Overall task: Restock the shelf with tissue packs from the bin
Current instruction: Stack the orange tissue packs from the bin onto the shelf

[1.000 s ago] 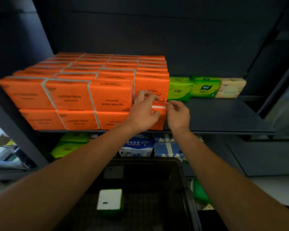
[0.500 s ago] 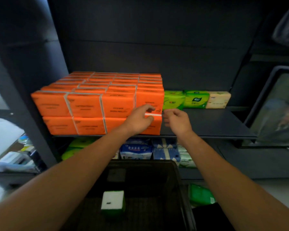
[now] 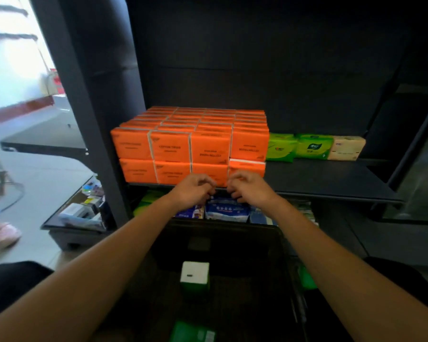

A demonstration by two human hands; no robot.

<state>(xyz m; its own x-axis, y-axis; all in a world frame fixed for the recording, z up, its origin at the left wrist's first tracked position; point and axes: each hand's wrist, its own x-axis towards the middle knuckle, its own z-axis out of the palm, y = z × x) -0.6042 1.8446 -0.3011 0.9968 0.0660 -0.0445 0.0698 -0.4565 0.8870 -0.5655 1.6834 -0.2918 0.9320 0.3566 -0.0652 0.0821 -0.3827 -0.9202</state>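
Holding left hand [image 3: 193, 191] and right hand [image 3: 251, 190] close together before the dark metal shelf [image 3: 319, 178], fingers [image 3: 208, 184] curled, gripping nothing. Just behind, stacked orange plastic-wrapped tissue packs [image 3: 190, 144]; in the black plastic bin [image 3: 245, 243], one green-and-white tissue pack [image 3: 195, 276].

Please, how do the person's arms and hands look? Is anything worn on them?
The left arm and right arm are bare as far as they show, with no sleeves. The left hand and right hand wear no gloves. I see no watch, bracelet or ring, though the picture is slightly blurred.
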